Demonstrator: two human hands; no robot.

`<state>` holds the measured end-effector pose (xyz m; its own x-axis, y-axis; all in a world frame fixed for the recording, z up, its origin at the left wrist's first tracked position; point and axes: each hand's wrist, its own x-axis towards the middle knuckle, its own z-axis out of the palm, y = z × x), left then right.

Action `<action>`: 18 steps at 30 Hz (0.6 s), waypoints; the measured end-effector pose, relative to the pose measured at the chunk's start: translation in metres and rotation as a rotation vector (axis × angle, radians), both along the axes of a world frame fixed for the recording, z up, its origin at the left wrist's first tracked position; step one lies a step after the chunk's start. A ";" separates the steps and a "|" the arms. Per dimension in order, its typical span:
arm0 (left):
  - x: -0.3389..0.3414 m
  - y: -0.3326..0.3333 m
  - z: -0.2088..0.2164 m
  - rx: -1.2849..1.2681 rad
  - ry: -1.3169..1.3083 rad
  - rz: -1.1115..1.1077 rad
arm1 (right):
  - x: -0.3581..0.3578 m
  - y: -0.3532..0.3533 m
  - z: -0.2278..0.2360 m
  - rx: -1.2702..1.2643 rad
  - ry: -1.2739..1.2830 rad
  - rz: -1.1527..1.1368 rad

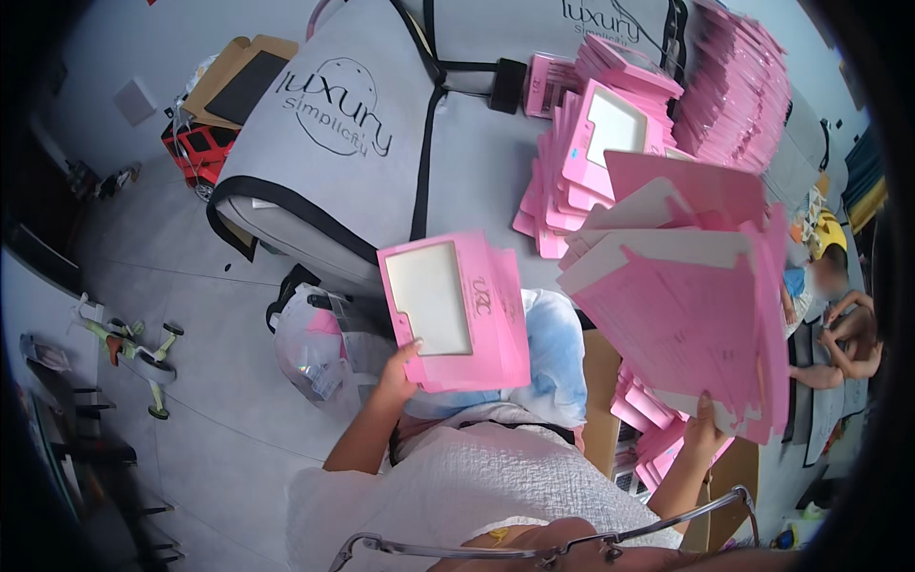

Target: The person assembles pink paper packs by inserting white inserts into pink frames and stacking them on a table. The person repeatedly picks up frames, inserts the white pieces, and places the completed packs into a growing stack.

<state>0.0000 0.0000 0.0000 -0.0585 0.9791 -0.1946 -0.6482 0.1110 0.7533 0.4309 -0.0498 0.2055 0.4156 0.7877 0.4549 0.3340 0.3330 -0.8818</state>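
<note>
– Hand state?
– Both closed: left hand pinches pink cartons; right hand grips a fanned pink bundle (the larger).
– Carton position?
– Left of the bundle, apart; long axis fore-and-aft.

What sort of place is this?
Probably a living room at home: a grey-covered sofa, a child's small green bike on the floor and a red toy car beside the sofa.

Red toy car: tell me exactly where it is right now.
In the head view, the red toy car is at the upper left, beside the left end of the gray-covered sofa and just below the open cardboard box in the picture.
</note>
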 end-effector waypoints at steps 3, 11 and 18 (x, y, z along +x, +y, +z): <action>0.006 0.005 0.012 -0.218 -0.281 -0.048 | 0.014 -0.025 -0.007 -0.157 -0.315 -0.047; 0.001 0.004 0.026 -0.131 -0.312 -0.060 | -0.006 -0.037 -0.073 -0.117 -0.889 0.494; -0.016 -0.004 0.022 -0.120 -0.292 -0.001 | -0.012 -0.035 -0.088 0.015 -1.009 0.524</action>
